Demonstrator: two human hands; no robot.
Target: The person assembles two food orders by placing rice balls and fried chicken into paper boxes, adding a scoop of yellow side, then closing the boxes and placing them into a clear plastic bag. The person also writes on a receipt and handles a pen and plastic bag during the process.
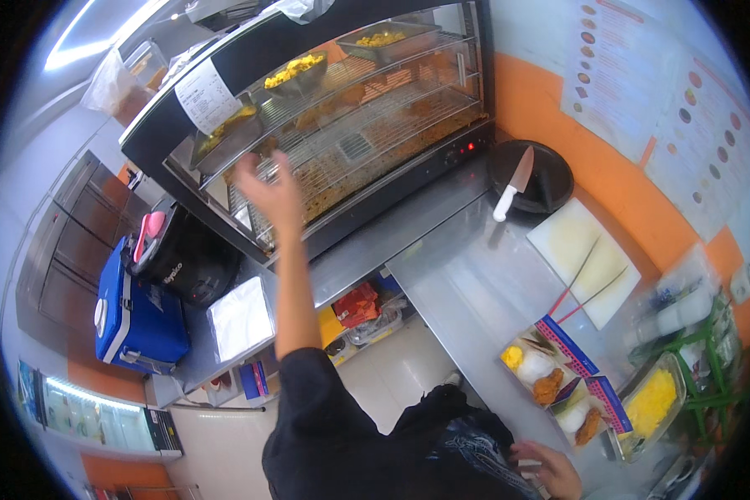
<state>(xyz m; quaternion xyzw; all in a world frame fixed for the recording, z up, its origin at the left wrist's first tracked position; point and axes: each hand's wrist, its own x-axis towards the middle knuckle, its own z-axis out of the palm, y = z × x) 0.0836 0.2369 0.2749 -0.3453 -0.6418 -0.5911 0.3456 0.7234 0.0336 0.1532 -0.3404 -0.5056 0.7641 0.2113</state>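
Note:
My left hand reaches up to the front of a glass-sided food warmer, fingers apart and nothing in them. Beside its fingertips is a metal pan of yellowish food on the upper rack. Down at the lower right, my right hand hangs by the steel counter's edge, its fingers loosely spread and seemingly holding nothing. Two open paper boxes lie near it: one box holds rice, yellow egg and a fried piece, the other box rice and a fried piece. A clear tub of yellow egg stands alongside.
A white-handled knife rests across a black round pan. Red-ended chopsticks lie on a white cutting board. Left of my arm are white sheets, a black cooker and a blue cooler.

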